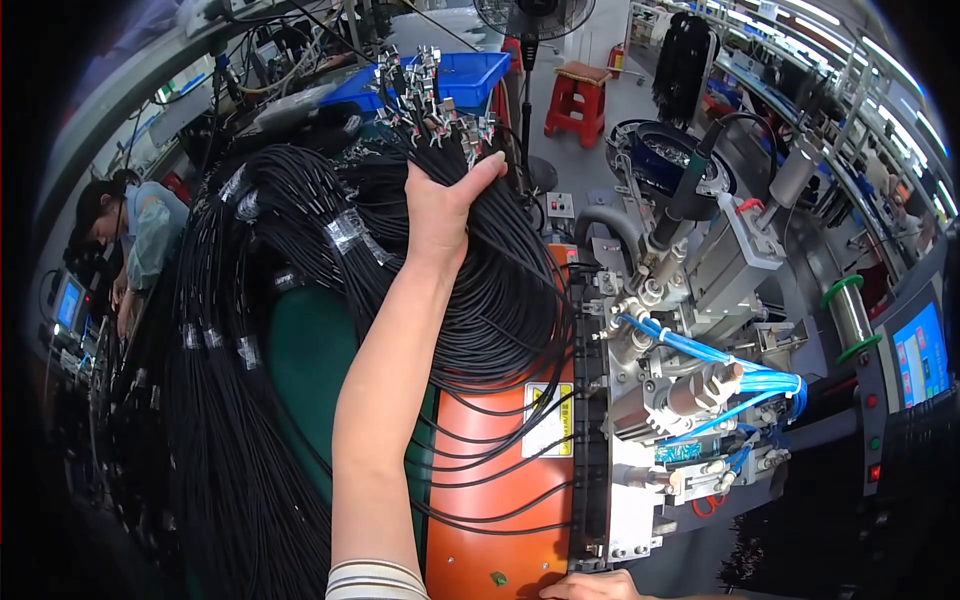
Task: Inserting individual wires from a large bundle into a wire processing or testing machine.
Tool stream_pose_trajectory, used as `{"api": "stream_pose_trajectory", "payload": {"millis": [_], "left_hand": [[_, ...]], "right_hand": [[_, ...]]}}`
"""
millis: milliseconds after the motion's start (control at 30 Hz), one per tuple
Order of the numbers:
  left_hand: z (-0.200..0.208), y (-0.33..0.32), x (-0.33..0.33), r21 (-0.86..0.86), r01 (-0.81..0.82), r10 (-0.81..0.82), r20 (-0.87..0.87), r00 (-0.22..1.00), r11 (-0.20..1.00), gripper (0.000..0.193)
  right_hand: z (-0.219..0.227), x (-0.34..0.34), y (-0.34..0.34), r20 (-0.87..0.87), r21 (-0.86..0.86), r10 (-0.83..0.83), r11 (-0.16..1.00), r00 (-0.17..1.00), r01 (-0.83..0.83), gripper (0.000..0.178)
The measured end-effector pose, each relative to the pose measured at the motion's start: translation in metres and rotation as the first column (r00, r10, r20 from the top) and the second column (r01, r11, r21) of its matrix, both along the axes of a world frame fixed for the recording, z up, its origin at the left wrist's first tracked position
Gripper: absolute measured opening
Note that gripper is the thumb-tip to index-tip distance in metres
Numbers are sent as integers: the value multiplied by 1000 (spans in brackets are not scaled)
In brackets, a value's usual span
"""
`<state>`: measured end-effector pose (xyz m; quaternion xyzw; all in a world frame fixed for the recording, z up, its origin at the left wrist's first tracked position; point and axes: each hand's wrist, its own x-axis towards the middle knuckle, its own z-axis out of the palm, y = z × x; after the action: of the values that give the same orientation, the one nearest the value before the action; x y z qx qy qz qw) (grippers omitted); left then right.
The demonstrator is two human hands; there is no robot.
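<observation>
A bunch of black cables [505, 235] lies in the grip of the left hand [438, 205], which is closed around it just below the metal plugs [430, 112]. The plugs stick out past the hand, on its far side, with a blue bin [478, 72] behind them. The thumb points to the upper right across the bunch. To the right of the hand and wrist, the cables sag in wide loops, and several loose strands cross the orange surface [490, 490] toward the machine [690, 390] with blue tubes [715, 352]. Left of the hand, more black cables [300, 185] bound with clear tape [352, 237] drape over the green surface [310, 345]. The right hand [597, 585] touches the orange surface's near end; it is cut off, so I cannot tell whether it is spread or pinching.
</observation>
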<state>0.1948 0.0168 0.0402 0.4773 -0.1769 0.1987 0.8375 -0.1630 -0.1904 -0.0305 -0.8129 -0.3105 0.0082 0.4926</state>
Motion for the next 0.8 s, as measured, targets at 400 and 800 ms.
{"api": "stream_pose_trajectory", "payload": {"millis": [400,800], "left_hand": [[-4,-3,1,82,-120,115,61,991,989,47],[5,27,48,479,-687,592,361,721,546,63]], "right_hand": [[-2,1,1,2,4,4,1000,1000,-4,13],[-1,3,3,-16,40,30,999,999,-29,13]]}}
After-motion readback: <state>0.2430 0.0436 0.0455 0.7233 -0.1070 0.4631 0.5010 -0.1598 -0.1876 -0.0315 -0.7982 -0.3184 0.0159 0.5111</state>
